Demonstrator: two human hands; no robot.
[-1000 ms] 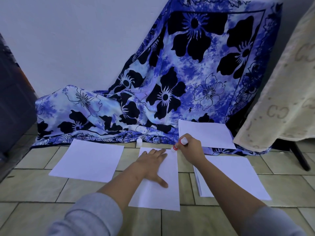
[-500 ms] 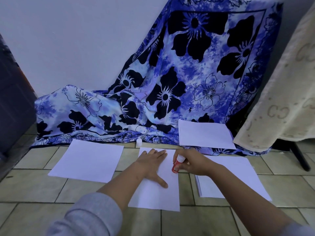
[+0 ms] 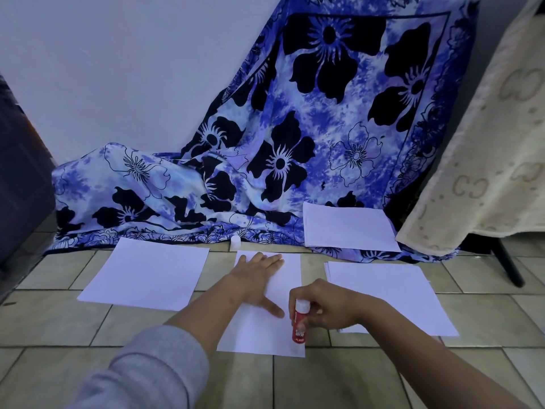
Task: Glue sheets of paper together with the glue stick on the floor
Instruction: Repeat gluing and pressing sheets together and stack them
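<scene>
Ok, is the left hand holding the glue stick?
No, the right hand grips the red glue stick, while the left hand lies flat on the middle sheet.

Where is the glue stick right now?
In the head view, the glue stick is nearly upright in the right hand, tip down near the lower right edge of the middle sheet, just right of the thumb of the left hand.
</scene>
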